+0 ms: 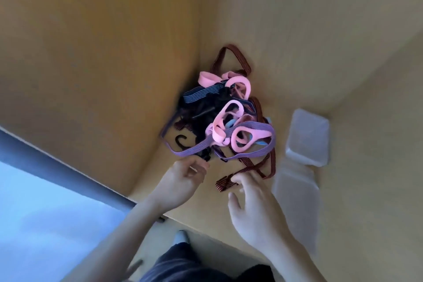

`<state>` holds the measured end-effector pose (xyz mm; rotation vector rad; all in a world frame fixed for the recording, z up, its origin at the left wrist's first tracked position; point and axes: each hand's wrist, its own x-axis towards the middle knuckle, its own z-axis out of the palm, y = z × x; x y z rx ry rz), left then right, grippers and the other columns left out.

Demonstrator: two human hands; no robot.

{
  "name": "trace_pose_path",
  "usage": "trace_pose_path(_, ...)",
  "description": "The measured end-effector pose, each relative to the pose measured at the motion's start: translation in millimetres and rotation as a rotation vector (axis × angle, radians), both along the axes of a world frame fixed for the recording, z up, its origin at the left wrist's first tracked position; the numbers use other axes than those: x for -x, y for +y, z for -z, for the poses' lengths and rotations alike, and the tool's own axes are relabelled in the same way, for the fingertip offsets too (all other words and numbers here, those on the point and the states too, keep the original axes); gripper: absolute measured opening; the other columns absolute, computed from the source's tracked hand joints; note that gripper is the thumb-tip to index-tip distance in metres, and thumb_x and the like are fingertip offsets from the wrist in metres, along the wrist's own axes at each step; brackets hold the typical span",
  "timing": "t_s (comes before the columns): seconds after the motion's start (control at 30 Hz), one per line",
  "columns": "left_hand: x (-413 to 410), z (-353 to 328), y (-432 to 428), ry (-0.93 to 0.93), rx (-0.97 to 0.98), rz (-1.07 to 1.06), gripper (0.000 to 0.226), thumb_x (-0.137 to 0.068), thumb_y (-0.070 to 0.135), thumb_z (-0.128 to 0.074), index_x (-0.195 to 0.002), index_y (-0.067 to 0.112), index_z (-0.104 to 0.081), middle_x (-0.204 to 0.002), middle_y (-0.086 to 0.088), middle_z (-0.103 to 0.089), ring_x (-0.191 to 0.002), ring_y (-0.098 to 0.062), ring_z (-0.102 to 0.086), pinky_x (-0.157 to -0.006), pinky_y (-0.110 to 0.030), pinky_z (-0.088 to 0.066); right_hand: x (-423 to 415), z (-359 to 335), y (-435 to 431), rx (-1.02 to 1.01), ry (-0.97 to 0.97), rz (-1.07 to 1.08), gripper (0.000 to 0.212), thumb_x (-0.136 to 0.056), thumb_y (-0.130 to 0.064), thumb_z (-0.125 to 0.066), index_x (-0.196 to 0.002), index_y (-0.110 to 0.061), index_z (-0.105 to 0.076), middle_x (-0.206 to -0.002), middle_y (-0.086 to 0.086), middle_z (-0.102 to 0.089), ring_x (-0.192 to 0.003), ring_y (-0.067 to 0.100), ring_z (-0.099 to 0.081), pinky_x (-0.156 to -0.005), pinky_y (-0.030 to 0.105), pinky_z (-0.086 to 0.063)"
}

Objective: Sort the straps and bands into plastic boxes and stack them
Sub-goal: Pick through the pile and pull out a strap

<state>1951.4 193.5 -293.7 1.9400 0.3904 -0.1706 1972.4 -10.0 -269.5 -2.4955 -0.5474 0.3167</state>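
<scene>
A tangled pile of straps and bands [224,117] lies on the wooden table: pink bands [231,110], a purple strap [256,128], dark red striped straps [231,57] and black cords with hooks [201,110]. My left hand [183,181] hovers at the pile's near edge, fingers loosely curled by a black hook, holding nothing. My right hand [251,204] reaches in with spread fingers, its fingertips touching the end of a dark red strap [225,184]. Two clear plastic boxes [309,137] [295,192] sit right of the pile.
The table [343,52] meets a wooden wall panel [91,41] on the left, right behind the pile. The table's near edge runs below my hands. A window or bright surface [45,213] fills the lower left.
</scene>
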Motion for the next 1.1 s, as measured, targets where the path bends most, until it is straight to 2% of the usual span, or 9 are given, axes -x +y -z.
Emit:
trace_pose_path(0.2,-33,1,5,-0.054,-0.041,0.097,0.021,-0.081,0.028,-0.050,-0.092,0.034,-0.066,-0.090,0.020,-0.066,-0.087,-0.008,-0.063,-0.080,-0.025,-0.051,-4,5,-9,-0.008,0.013,0.164,0.015,-0.093,-0.027,-0.059,-0.108,-0.027,-0.059,-0.106,-0.019,-0.053,-0.096,0.002,-0.052,-0.082,0.024,-0.047)
trace_pose_path(0.3,-42,8,9,-0.141,-0.146,0.069,0.028,-0.084,0.014,-0.055,-0.091,0.039,-0.062,-0.093,0.019,-0.064,-0.088,-0.004,-0.060,-0.074,-0.012,-0.043,-10,7,-10,-0.030,0.008,0.221,0.012,-0.093,-0.027,-0.059,-0.105,-0.027,-0.060,-0.101,-0.018,-0.054,-0.095,0.002,-0.054,-0.082,0.024,-0.047)
trace_pose_path(0.4,-54,23,17,-0.326,-0.677,0.100,0.031,-0.075,0.019,-0.060,-0.106,0.022,-0.063,-0.107,0.005,-0.060,-0.101,-0.020,-0.053,-0.084,-0.035,-0.047,-12,7,-11,-0.075,-0.008,0.273,0.009,-0.092,-0.024,-0.061,-0.100,-0.027,-0.061,-0.097,-0.018,-0.056,-0.092,0.002,-0.055,-0.080,0.026,-0.048)
trace_pose_path(0.47,-66,31,21,-0.224,-0.895,0.150,0.047,-0.076,0.032,-0.068,-0.118,0.014,-0.057,-0.110,-0.003,-0.058,-0.106,-0.030,-0.052,-0.084,-0.044,-0.045,-13,10,-14,-0.088,-0.003,0.291,0.009,-0.090,-0.022,-0.062,-0.096,-0.028,-0.060,-0.094,-0.018,-0.057,-0.089,0.003,-0.056,-0.078,0.026,-0.049)
trace_pose_path(0.6,-81,41,16,0.120,-0.756,0.160,0.035,-0.094,0.044,-0.058,-0.109,0.016,-0.044,-0.098,-0.007,-0.061,-0.090,-0.031,-0.061,-0.064,-0.035,-0.041,-18,12,-21,-0.092,0.038,0.259,0.007,-0.090,-0.021,-0.062,-0.095,-0.026,-0.063,-0.093,-0.018,-0.059,-0.090,0.003,-0.058,-0.079,0.028,-0.051)
trace_pose_path(0.73,-77,31,11,0.024,-0.729,0.099,0.018,-0.094,0.038,-0.058,-0.093,0.022,-0.049,-0.085,0.003,-0.056,-0.084,-0.028,-0.059,-0.061,-0.032,-0.038,-41,10,-27,-0.196,0.100,0.238,0.011,-0.089,-0.015,-0.066,-0.093,-0.026,-0.067,-0.090,-0.017,-0.065,-0.089,0.001,-0.062,-0.079,0.026,-0.052)
trace_pose_path(0.9,-53,-5,12,-0.122,-0.605,0.036,0.012,-0.089,0.033,-0.069,-0.090,0.026,-0.059,-0.072,0.010,-0.056,-0.065,-0.014,-0.047,-0.059,-0.032,-0.039,-66,-2,-22,-0.413,0.239,0.213,0.023,-0.090,-0.005,-0.064,-0.088,-0.026,-0.071,-0.089,-0.016,-0.072,-0.086,0.005,-0.067,-0.077,0.022,-0.053)
trace_pose_path(1.03,-31,-34,1,-0.206,-0.610,0.034,0.008,-0.087,0.029,-0.071,-0.091,0.024,-0.065,-0.077,0.011,-0.061,-0.072,-0.014,-0.053,-0.067,-0.031,-0.045,-59,-1,-11,-0.661,0.439,0.183,0.026,-0.093,0.003,-0.061,-0.087,-0.020,-0.072,-0.090,-0.006,-0.075,-0.083,0.015,-0.071,-0.078,0.031,-0.056)
trace_pose_path(1.1,-22,-43,-8,-0.229,-0.615,0.016,0.009,-0.086,0.028,-0.070,-0.093,0.023,-0.067,-0.082,0.013,-0.064,-0.077,-0.014,-0.057,-0.073,-0.030,-0.048,-50,2,-4,-0.744,0.460,0.143,0.022,-0.091,-0.001,-0.063,-0.091,-0.021,-0.071,-0.095,-0.004,-0.073,-0.082,0.019,-0.071,-0.075,0.027,-0.055)
